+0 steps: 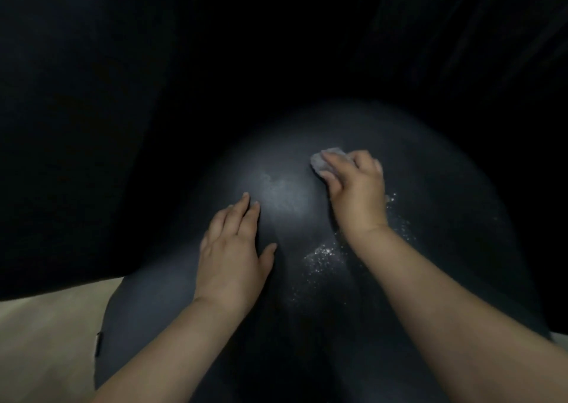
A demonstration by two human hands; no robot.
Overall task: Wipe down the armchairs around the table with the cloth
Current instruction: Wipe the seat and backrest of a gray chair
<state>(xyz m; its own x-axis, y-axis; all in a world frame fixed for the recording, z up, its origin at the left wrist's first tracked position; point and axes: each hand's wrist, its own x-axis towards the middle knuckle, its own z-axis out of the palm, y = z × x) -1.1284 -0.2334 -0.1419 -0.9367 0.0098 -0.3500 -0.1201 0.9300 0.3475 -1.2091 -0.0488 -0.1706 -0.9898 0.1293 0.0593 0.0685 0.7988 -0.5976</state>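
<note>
A dark, rounded armchair surface (430,233) fills the middle and lower part of the view. My right hand (353,190) grips a small bunched grey cloth (321,160) and holds it against the surface near its top. My left hand (233,249) lies flat on the armchair with straight fingers, to the left of and below the cloth. A pale smear (282,190) shows between the two hands. White specks (322,255) are scattered beside my right wrist and forearm.
Beige floor (46,341) shows at the lower left beside the armchair. Everything above and to the left and right of the chair is black and too dark to make out.
</note>
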